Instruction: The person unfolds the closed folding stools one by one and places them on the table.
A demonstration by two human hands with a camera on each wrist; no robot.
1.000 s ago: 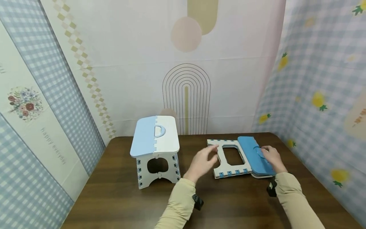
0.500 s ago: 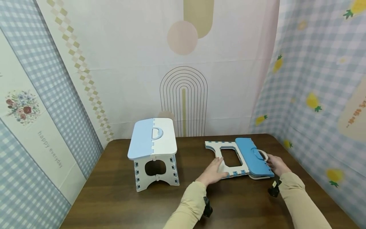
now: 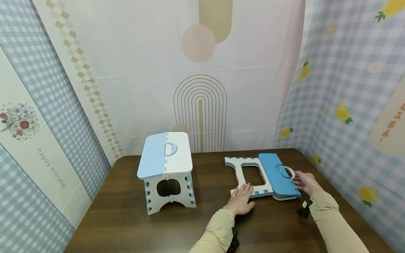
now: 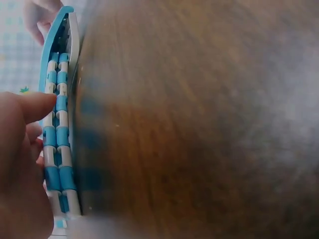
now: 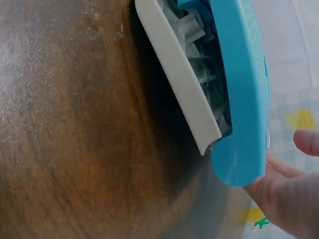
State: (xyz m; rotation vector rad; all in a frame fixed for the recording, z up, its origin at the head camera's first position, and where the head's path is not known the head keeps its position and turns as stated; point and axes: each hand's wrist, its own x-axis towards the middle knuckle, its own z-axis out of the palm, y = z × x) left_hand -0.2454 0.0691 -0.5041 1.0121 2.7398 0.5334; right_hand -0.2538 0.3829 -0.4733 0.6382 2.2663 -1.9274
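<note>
A folded step stool (image 3: 278, 177) lies on the table at the right, its blue seat part to the right and its white leg panel (image 3: 250, 189) to the left. My left hand (image 3: 239, 201) rests with fairly straight fingers on the panel's near corner. In the left wrist view, the left thumb (image 4: 40, 105) lies by the blue and white hinges. My right hand (image 3: 306, 182) touches the seat's right edge by the white handle (image 3: 289, 172). Its thumb (image 5: 306, 142) stands apart in the right wrist view; the fingertips are partly hidden behind the blue edge.
An unfolded stool (image 3: 167, 172), with a light blue and white top, stands upright on the dark wooden table (image 3: 133, 225) at the left. Patterned cloths (image 3: 142, 70) hang behind and along both sides of the table.
My left hand has come down onto the white panel from the air. My right hand has shifted from the blue seat's top to its right edge, and the white handle now sticks out.
</note>
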